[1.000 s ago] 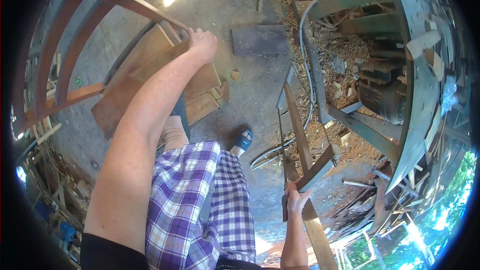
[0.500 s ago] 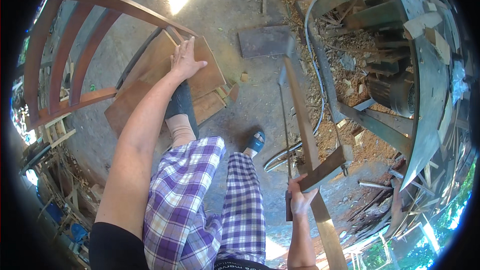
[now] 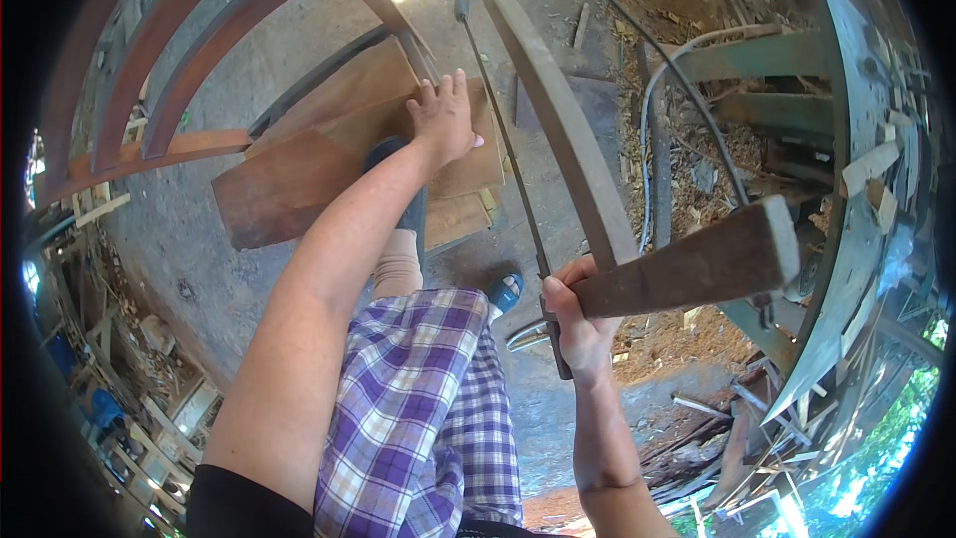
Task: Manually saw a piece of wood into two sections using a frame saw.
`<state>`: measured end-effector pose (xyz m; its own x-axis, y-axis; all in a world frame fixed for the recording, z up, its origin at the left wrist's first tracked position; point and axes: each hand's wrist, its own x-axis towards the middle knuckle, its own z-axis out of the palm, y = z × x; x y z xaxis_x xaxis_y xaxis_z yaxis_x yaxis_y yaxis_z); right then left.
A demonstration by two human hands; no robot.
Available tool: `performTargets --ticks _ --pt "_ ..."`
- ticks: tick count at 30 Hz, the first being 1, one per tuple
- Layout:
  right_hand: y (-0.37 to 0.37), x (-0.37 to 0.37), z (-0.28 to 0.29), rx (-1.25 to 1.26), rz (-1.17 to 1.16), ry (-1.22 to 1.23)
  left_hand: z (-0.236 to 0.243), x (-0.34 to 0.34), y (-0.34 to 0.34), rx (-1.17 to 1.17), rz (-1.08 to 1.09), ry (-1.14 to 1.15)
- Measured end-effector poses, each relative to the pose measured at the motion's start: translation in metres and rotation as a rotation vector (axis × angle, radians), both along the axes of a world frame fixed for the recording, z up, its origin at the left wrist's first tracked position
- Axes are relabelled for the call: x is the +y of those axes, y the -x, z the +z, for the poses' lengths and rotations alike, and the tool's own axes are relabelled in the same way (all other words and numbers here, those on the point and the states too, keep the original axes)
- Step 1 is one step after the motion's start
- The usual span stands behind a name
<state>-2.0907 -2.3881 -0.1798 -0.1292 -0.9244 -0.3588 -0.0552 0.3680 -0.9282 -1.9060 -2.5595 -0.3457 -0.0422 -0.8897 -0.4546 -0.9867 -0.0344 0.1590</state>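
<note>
My left hand [image 3: 448,122] lies with spread fingers on brown wooden boards [image 3: 299,174], beside the end of a dark wooden rail. My left foot, in a dark sandal, presses on the same boards, partly hidden by my forearm. On the right, my right hand [image 3: 581,324] is closed round the near end of a wooden frame saw [image 3: 563,125], where the handle meets the end bar. The saw is held up and points away from me, its narrow blade on the left and a thin tension rod or wire on the right. Its far end runs out of view.
A reddish wooden frame with curved slats [image 3: 244,25] stands at the left, next to the boards. A dark flat board [image 3: 588,110] lies on the floor beyond the saw. At right stands a green machine table [image 3: 856,179], with sawdust, offcuts and a pale hose [image 3: 649,149] around it.
My right hand has raised the frame saw and brought it forward and left, closer to the boards. My left hand stays on the boards; the view has shifted and moved closer.
</note>
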Motion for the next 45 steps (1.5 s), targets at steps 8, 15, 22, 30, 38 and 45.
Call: performTargets --ticks 8,15,22,30,38,45 --pt "0.002 -0.007 0.009 -0.076 -0.01 -0.057 0.012 -0.001 0.001 0.034 0.041 -0.045" --pt "-0.006 -0.011 0.012 -0.129 -0.013 -0.051 0.004 0.001 -0.002 0.057 0.013 -0.02" --pt "-0.008 -0.044 -0.013 0.016 0.048 -0.046 0.002 0.005 -0.001 0.086 -0.007 0.021" --pt "0.008 -0.025 -0.024 0.056 0.069 -0.075 -0.002 0.007 0.001 0.087 -0.023 0.035" --pt "0.043 0.0 -0.076 0.017 -0.022 -0.145 0.012 0.008 0.009 0.084 -0.085 0.035" --pt "0.09 0.144 -0.073 0.161 -0.181 -0.377 0.015 -0.019 0.03 -0.216 -0.379 -0.102"
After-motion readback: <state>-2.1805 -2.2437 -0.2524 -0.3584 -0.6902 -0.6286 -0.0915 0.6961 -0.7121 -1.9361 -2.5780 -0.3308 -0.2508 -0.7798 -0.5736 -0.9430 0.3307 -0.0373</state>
